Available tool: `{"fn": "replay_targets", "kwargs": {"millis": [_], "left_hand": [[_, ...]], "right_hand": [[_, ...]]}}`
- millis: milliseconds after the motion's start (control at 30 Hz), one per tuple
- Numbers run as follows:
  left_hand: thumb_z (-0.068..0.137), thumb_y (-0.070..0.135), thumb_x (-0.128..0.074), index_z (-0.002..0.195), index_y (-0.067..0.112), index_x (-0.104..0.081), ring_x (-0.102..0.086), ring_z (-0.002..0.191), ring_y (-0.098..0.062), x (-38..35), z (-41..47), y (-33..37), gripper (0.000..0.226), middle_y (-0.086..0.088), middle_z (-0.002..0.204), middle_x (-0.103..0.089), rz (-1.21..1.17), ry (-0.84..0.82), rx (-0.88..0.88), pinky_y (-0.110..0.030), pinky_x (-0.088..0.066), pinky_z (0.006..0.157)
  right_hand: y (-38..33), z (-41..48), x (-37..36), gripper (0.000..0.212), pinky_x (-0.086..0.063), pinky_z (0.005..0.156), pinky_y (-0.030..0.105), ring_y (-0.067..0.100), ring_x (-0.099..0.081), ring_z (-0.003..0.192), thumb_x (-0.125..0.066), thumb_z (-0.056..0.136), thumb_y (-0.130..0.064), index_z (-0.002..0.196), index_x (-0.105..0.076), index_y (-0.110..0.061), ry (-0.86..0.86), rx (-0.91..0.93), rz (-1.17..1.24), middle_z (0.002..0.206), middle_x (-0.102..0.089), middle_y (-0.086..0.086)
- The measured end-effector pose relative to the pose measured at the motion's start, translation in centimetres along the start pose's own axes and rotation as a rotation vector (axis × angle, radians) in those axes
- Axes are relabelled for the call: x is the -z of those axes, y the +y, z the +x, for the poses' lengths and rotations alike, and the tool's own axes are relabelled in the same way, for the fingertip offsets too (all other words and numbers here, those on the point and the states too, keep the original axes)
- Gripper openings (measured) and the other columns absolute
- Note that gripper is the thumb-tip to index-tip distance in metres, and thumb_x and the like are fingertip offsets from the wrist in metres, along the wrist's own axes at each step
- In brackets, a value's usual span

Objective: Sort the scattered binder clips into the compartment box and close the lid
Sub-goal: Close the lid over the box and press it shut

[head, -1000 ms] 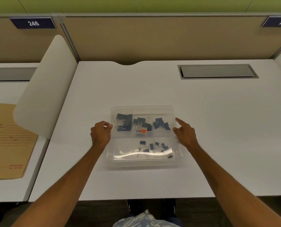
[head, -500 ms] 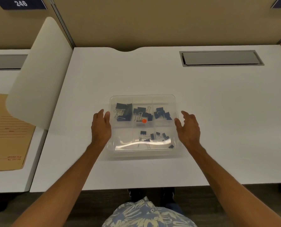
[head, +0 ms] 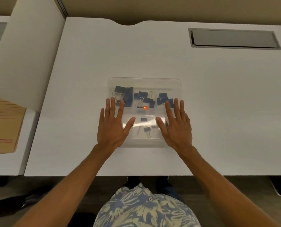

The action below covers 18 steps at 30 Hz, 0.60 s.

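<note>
A clear plastic compartment box (head: 144,81) lies on the white desk with its lid down. Several dark blue binder clips (head: 143,98) fill its three far compartments, and smaller clips (head: 146,129) lie in the near one. A small orange dot (head: 145,108) shows near the box's middle. My left hand (head: 112,126) lies flat on the left half of the lid, fingers straight and spread. On the right half my right hand (head: 175,126) lies flat the same way. Both palms cover parts of the near compartment.
A grey cable hatch (head: 234,39) is set into the desk at the far right. A white divider panel (head: 25,54) stands at the left, with a tan envelope (head: 4,126) on the neighbouring desk beyond it. The desk's near edge runs just below my forearms.
Both hands have moved from beside the box onto its lid and now lie flat on it. The view has tilted further down.
</note>
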<state>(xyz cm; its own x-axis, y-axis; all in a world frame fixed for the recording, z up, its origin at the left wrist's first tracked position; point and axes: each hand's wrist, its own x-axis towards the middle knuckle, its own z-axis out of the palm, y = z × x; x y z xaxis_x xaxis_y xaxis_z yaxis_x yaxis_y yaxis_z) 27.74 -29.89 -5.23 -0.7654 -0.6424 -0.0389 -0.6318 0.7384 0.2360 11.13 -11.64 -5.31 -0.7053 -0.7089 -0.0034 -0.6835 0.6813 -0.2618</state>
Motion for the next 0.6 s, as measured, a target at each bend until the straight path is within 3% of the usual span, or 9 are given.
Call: {"fn": "replay_targets", "kwargs": {"millis": [233,367,500,533,600], "left_hand": [[0.089,0.076,-0.016,0.154,0.03,0.005,0.009,0.15,-0.023,0.0,0.0,0.2,0.082,-0.003,0.163,0.009,-0.022,0.008,0.017,-0.05,-0.015,0.12],[0.086,0.078,-0.012,0.152,0.032,0.009,0.008,0.15,-0.026,0.0,0.4,-0.3,0.083,-0.004,0.163,0.008,-0.017,-0.034,0.002,-0.054,-0.014,0.12],[0.087,0.075,-0.022,0.148,0.027,-0.03,-0.022,0.146,-0.032,1.2,2.1,0.0,0.078,-0.01,0.158,-0.025,-0.068,0.028,0.032,-0.052,-0.025,0.115],[0.087,0.073,-0.025,0.145,0.025,-0.036,-0.027,0.143,-0.031,1.6,3.0,0.1,0.076,-0.01,0.156,-0.03,-0.096,0.061,0.033,-0.051,-0.026,0.115],[0.088,0.072,-0.027,0.149,0.023,-0.03,-0.018,0.147,-0.031,1.8,5.3,-0.2,0.079,-0.01,0.16,-0.02,-0.09,0.078,0.004,-0.05,-0.018,0.118]], "right_hand": [[-0.2,0.1,0.0,0.075,-0.008,0.121,0.05,0.023,0.011,0.152,-0.026,0.096,-0.066,0.157,0.0,-0.03,-0.015,-0.007,-0.004,0.165,0.009,0.0],[0.2,0.6,0.1,0.076,-0.013,0.119,0.055,0.024,0.005,0.152,-0.023,0.094,-0.07,0.156,-0.011,-0.029,-0.041,-0.015,-0.034,0.166,0.0,0.002],[0.0,3.2,1.5,0.071,-0.016,0.116,0.055,0.025,-0.016,0.15,-0.031,0.089,-0.069,0.145,-0.039,-0.027,-0.009,-0.019,-0.049,0.16,-0.027,0.005],[-0.1,4.3,1.8,0.07,-0.014,0.118,0.054,0.025,-0.015,0.15,-0.032,0.089,-0.068,0.145,-0.039,-0.026,0.004,-0.006,-0.043,0.161,-0.026,0.005],[-0.1,6.7,1.8,0.076,-0.007,0.121,0.053,0.025,-0.003,0.152,-0.029,0.091,-0.07,0.153,-0.028,-0.025,-0.01,0.049,-0.058,0.165,-0.011,0.006]]}}
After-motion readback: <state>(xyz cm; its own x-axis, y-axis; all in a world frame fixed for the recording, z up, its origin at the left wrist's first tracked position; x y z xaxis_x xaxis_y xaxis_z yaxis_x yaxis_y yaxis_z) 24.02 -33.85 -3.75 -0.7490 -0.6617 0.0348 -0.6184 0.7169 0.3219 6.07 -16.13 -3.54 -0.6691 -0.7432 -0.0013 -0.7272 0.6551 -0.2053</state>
